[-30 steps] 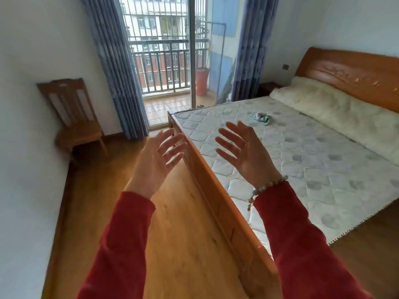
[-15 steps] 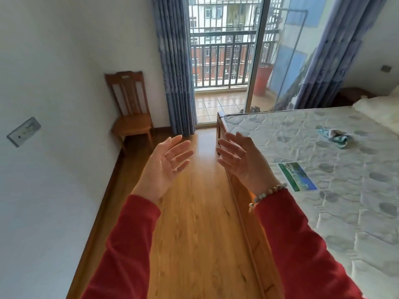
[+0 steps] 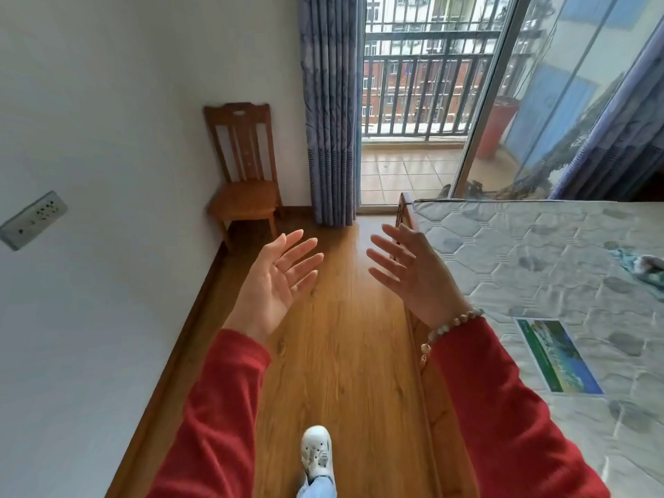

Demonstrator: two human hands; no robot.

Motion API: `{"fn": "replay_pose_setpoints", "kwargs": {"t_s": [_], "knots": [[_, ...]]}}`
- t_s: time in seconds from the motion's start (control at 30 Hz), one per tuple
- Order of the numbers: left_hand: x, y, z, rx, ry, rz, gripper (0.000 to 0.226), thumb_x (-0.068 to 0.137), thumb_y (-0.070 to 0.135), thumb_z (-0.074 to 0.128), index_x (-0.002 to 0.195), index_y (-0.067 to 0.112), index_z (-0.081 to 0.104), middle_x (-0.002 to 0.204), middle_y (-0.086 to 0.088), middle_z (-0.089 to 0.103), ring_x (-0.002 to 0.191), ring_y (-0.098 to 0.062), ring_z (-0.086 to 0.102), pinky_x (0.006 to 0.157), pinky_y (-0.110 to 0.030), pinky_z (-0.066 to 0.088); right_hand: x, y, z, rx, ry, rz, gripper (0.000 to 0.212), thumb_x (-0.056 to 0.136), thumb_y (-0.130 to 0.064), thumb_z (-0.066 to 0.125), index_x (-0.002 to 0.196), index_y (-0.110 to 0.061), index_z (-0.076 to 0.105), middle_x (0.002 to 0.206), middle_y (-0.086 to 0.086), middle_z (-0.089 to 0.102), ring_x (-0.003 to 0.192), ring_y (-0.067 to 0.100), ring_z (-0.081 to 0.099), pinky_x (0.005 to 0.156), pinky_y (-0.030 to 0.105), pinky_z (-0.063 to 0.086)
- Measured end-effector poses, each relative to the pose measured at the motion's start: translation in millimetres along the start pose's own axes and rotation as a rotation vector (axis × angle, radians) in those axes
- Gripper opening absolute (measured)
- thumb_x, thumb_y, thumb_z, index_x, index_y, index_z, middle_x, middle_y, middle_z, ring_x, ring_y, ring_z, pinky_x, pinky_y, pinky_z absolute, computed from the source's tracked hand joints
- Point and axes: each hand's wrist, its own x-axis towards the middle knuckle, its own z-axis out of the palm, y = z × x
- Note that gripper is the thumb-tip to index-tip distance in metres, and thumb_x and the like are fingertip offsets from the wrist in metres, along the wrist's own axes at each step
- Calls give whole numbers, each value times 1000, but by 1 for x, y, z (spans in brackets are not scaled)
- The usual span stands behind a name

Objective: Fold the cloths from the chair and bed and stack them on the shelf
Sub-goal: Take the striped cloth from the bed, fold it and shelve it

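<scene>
**Cloth lies crumpled on the mattress, both hands bare above the floor**

Cloth (image 3: 643, 267), pale teal and grey, shows in the head view at the right edge of the frame, bunched up on the quilted mattress of the bed (image 3: 531, 253). Its visible part runs roughly left to right across the mattress, and the frame edge cuts off its far end, so its full long axis cannot be told. It touches nothing but the mattress and sits well apart from both hands.

The left hand (image 3: 276, 285) is raised over the wooden floor (image 3: 345, 354), palm turned inward, fingers straight and spread, pointing up and away toward the curtain (image 3: 330, 113). It holds nothing. The right hand (image 3: 409, 271) mirrors it beside the wooden bed frame, palm facing the left hand, fingers loosely spread, and it too holds nothing. A bead bracelet (image 3: 449, 327) circles the right wrist, and both arms wear red sleeves.

A wooden chair (image 3: 244, 167) stands upright against the white wall at the far left, just beside the curtain, its seat bare. A printed label (image 3: 557, 354) lies flat on the mattress near the right sleeve. One white shoe (image 3: 316, 451) stands on the floor between the arms. A wall socket (image 3: 34, 219) sits on the left wall.
</scene>
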Motion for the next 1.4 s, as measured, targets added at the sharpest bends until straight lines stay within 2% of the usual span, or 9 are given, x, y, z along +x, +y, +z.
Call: {"fn": "replay_pose_setpoints", "kwargs": {"t_s": [0.2,0.3,0.43,0.7,1.17,1.4], "knots": [[126,28,-26,-16,-20,11,39,98,40,46,131,24,57,125,0,69,115,-22,66,104,-43,45,127,-19,27,-25,-20,-19,34,98,-39,51,124,-19,62,125,5,68,115,24,66,103,44,49],[188,50,-36,-10,-29,19,39,99,41,44,132,24,56,126,0,69,116,-22,65,104,-43,45,189,-34,41,-10,-35,-41,34,95,-40,53,119,-19,64,124,6,68,116,25,65,105,46,47],[261,70,-49,-21,-24,27,40,99,40,45,133,22,56,127,-1,68,116,-22,65,103,-42,46,262,-43,51,5,-46,-60,38,97,-42,49,125,-19,61,131,7,64,119,26,63,106,46,46],[391,75,-59,-40,-5,-23,40,99,39,46,132,21,57,128,-4,67,117,-24,65,102,-42,46,394,-54,45,29,2,8,29,97,-38,54,117,-21,65,123,5,69,115,24,66,105,46,47],[664,98,19,6,-20,-23,33,99,38,45,124,23,61,125,-2,69,115,-22,66,99,-41,47,652,-143,-8,48,5,28,36,96,-37,53,126,-19,60,127,4,66,116,23,64,98,39,51],[766,86,38,20,-40,-91,35,100,39,44,127,24,60,125,-1,69,115,-22,66,105,-42,44,743,-153,-40,51,45,51,37,96,-40,54,126,-20,61,126,4,68,116,24,65,102,43,50]]}}
